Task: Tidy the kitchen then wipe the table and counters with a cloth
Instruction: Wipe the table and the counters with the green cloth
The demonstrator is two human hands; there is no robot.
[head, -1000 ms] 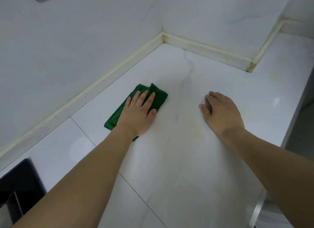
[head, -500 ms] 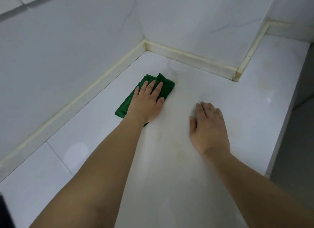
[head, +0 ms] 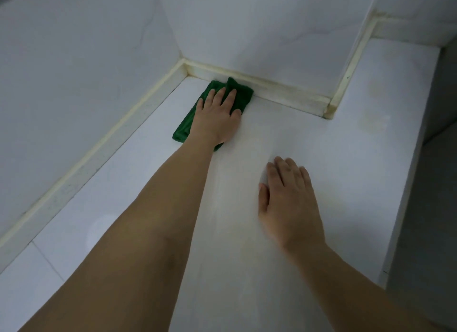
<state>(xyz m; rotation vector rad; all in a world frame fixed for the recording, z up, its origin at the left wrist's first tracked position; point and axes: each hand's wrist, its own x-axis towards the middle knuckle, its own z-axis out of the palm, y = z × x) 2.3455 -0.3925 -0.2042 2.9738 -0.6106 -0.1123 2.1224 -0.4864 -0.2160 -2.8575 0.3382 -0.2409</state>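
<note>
- While your left hand (head: pixel 217 116) is lying flat on the green cloth (head: pixel 238 94), fingers straight and spread, you are working the wiping step of the task, not the tidying one.
- The cloth is sitting folded on the white bench (head: pixel 309 143) at about eleven o'clock from the middle of the view, its far edge touching the cream sealant strip (head: pixel 279 90) along the back wall, just beside the inside corner.
- Your palm is covering the near half of the cloth, and only the far fold and the left edge are showing.
- Your right hand (head: pixel 288 198) is resting open on the bare bench at about four o'clock from the cloth, well apart from it, fingers straight and holding nothing; it looks to be bracing you as you are leaning in.
- With the cloth hard against the strip, I judge the next move is calling for a pull back toward you or a sweep along the strip toward two o'clock, keeping the palm pressing so the fold is not bunching.
- Faint yellowish rings (head: pixel 373 120) are showing on the bench toward three o'clock, near the second wall step; that patch is probably needing a pass too.
- No container of any kind is showing, so nothing is sitting in one.
</note>
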